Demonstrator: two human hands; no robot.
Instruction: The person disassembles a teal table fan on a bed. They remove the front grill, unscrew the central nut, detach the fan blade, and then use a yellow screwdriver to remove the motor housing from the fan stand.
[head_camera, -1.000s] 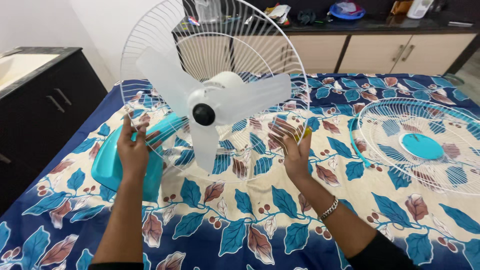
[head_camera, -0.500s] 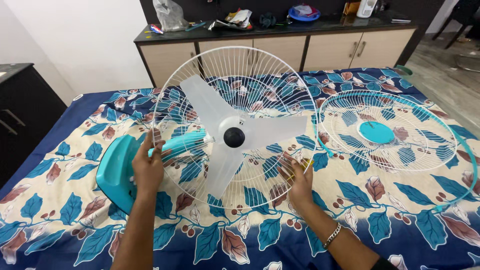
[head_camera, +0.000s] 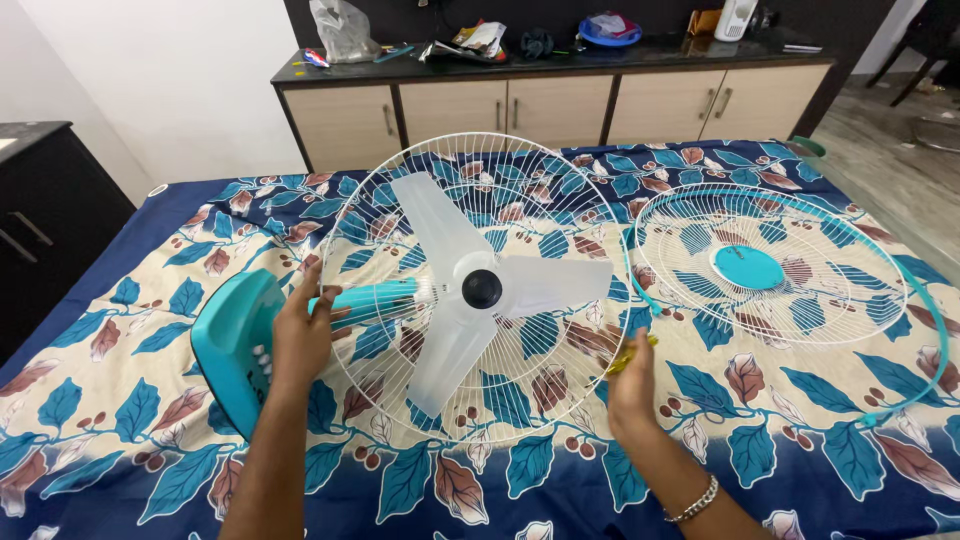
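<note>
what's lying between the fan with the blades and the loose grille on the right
In the head view, a teal rim band curves between the fan guard and the loose grille. Otherwise only the leaf-print cloth shows there.

Bright, even indoor light, soft faint shadows, sharp focus, slight wide-angle bending at edges.

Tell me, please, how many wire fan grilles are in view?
2. One white grille stands behind the blades of the fan, near the left hand and right hand. The other grille, with a teal centre, lies flat on the bedsheet at the right.
</note>
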